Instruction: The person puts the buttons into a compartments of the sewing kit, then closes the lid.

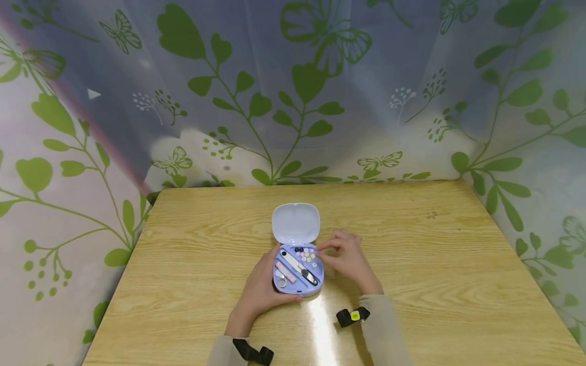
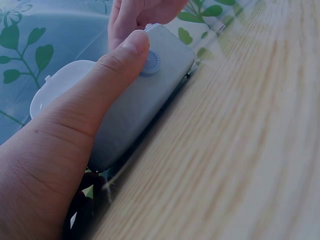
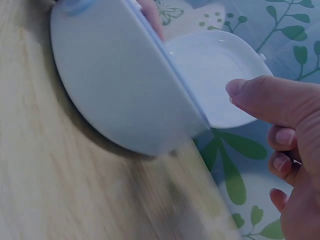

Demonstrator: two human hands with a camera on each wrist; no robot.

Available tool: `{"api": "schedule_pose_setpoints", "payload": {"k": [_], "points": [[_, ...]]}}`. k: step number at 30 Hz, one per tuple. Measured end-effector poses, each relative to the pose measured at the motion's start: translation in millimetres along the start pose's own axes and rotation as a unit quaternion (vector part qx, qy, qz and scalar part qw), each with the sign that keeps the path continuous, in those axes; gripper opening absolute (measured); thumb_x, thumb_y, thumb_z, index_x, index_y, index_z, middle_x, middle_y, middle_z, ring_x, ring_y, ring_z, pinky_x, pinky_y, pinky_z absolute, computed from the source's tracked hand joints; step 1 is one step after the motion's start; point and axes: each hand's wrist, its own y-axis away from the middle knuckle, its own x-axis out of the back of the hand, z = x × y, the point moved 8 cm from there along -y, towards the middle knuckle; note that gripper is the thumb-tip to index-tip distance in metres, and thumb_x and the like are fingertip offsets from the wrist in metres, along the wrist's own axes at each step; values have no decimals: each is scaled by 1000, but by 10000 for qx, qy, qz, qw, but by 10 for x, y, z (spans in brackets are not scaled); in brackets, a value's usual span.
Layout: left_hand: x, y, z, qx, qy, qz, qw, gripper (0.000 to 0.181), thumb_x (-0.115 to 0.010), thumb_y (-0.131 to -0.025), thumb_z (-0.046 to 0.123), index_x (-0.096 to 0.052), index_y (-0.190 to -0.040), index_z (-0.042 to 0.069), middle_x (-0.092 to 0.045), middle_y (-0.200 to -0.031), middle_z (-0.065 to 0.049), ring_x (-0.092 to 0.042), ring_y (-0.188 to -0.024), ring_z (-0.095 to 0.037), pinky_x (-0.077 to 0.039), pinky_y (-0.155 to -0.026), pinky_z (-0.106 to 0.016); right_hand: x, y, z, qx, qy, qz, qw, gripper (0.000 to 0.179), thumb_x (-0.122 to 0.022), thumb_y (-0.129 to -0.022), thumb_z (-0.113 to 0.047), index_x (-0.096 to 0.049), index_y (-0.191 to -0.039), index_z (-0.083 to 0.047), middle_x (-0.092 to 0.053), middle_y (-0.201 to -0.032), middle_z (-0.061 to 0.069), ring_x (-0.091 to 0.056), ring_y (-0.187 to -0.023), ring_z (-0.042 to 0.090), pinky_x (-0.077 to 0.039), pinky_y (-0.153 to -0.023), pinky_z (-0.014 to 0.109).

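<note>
A light purple sewing box (image 1: pixel 298 291) stands on the table with its lid (image 1: pixel 296 223) raised at the back. My left hand (image 1: pixel 262 287) grips the box around its left side, the thumb along its front wall. At the box's right rim is my right hand (image 1: pixel 349 256), thumb and index fingertips close together beside the buttons (image 1: pixel 309 256); whether they pinch anything is too small to tell. A pair of thread snips (image 1: pixel 299 268) lies diagonally in the middle slot. At the left of the box sit a pink-and-white strip (image 1: pixel 286 272) and a metal ring (image 1: pixel 282 281).
The wooden table (image 1: pixel 206 229) spreads around the box. A curtain with green leaves and butterflies (image 1: pixel 247 96) hangs behind the table and along its sides. Black wrist cameras (image 1: pixel 352 317) are strapped over both sleeves.
</note>
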Motion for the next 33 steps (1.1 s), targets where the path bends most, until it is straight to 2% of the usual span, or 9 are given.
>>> {"api": "schedule_pose_setpoints", "payload": {"k": [4,12,16,19,21,26,29,33], "points": [[-1,0,-3,28,4,3,10000,137,-85,-54,72,-15,-160,21,-36,-156,-1,-37,-140,-22,-32,-114,-45,133,32,26,172,-47,221,9996,17,-88,-69,-3,-79,-81,-11,-49,-67,6,-40,-69,10,-22,-81,41],[0,11,-3,76,39,-2,10000,136,-86,-54,70,-16,-160,22,-38,-155,-1,-38,-139,-22,-33,-114,-45,405,161,157,-172,-76,406,9990,15,-87,-71,-1,-79,-82,-8,-41,-65,0,-37,-68,11,-18,-78,41],[10,10,5,49,43,20,10000,136,-87,-53,68,-16,-160,22,-37,-155,0,-38,-139,-22,-33,-114,-46,524,247,217,-103,-119,549,9984,16,-87,-70,2,-79,-81,-6,-41,-64,-4,-34,-65,12,-21,-73,35],[13,9,11,4,39,41,10000,136,-87,-53,69,-17,-160,22,-38,-154,0,-39,-138,-23,-34,-113,-46,591,336,289,-40,-152,694,9975,18,-86,-68,5,-78,-79,-8,-42,-63,-2,-33,-64,12,-21,-71,36],[11,10,11,-13,47,47,10000,136,-86,-53,70,-17,-160,22,-38,-154,0,-39,-138,-23,-34,-113,-46,618,406,352,-85,-163,741,9971,18,-86,-69,5,-78,-78,-9,-42,-63,-2,-32,-65,11,-19,-75,39],[7,13,-5,-8,44,47,10000,136,-86,-53,70,-17,-160,22,-38,-154,1,-39,-138,-22,-35,-113,-46,619,568,527,-367,-189,689,9968,17,-85,-70,5,-78,-79,-8,-41,-64,-3,-32,-68,10,-12,-76,47],[2,7,-15,18,48,18,10000,136,-87,-53,70,-16,-160,23,-37,-155,2,-38,-139,-21,-33,-114,-45,604,640,602,-578,-157,613,9963,16,-86,-70,2,-79,-81,-9,-43,-66,-3,-33,-69,10,-13,-75,43],[-2,-1,-14,21,7,-5,10000,136,-86,-54,70,-16,-160,22,-37,-155,2,-38,-139,-20,-33,-114,-44,587,722,665,-911,-266,413,9946,15,-86,-73,-4,-80,-84,-12,-48,-68,-2,-37,-71,14,-16,-80,49]]}}
